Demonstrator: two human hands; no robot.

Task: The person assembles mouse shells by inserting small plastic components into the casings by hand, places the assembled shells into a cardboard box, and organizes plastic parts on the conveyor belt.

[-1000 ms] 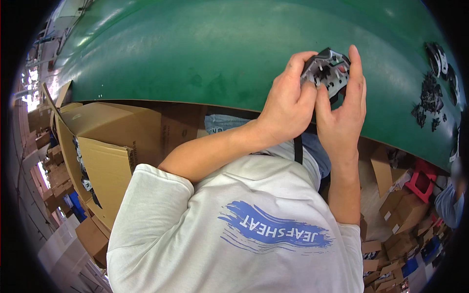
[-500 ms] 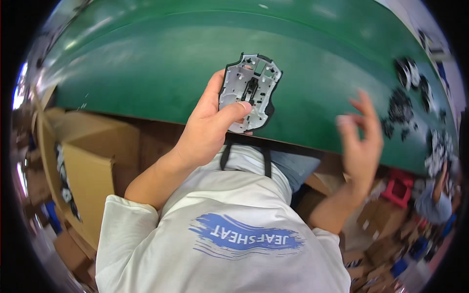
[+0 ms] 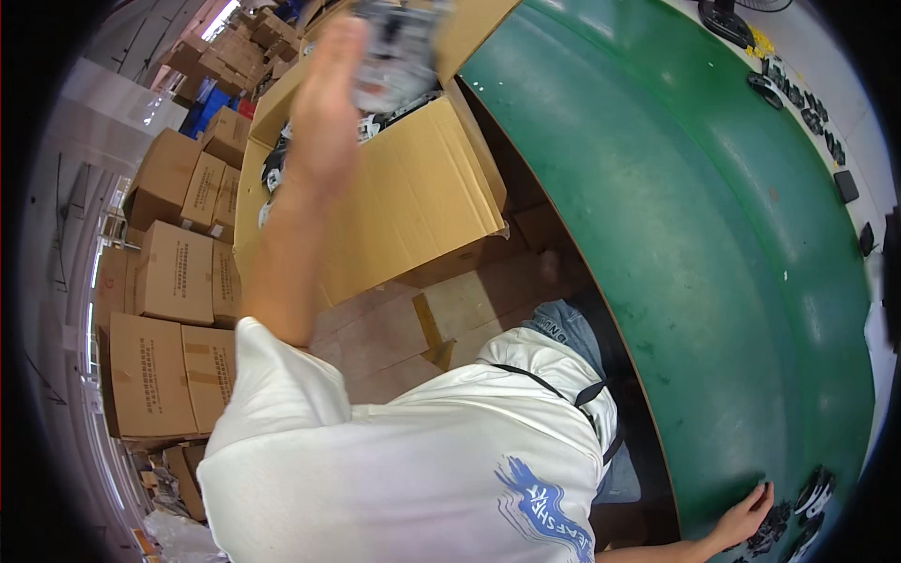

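In the head view, a large open box of plain brown cardboard (image 3: 404,197) stands beside the person and serves as the landmark. The person's left hand (image 3: 328,113) is raised over this box, blurred, with a hollow shell of grey and black plastic (image 3: 404,56) at its fingers. The hand appears closed on one side of the shell, though the blur hides how firmly. The shell is in the air above the box's opening, blurred as well. Inside the box, partly covered by the forearm, lie black, white and grey plastic pieces (image 3: 273,169).

To the right of the box runs a long table with a smooth green top (image 3: 676,235). At the table's near end, well apart from the box, the person's right hand (image 3: 744,521) is half open, its fingers loosely curled. A cluster of small black plastic parts (image 3: 771,531) is just beside it; whether the hand touches or holds any of them cannot be told. Next to that cluster, farther from the box, is a curved black-and-white plastic piece (image 3: 817,492).

Left of the box, sealed brown cardboard cartons (image 3: 175,272) are stacked. Below the box, a strip of brown tape (image 3: 427,324) marks the pale tiled floor (image 3: 375,333).
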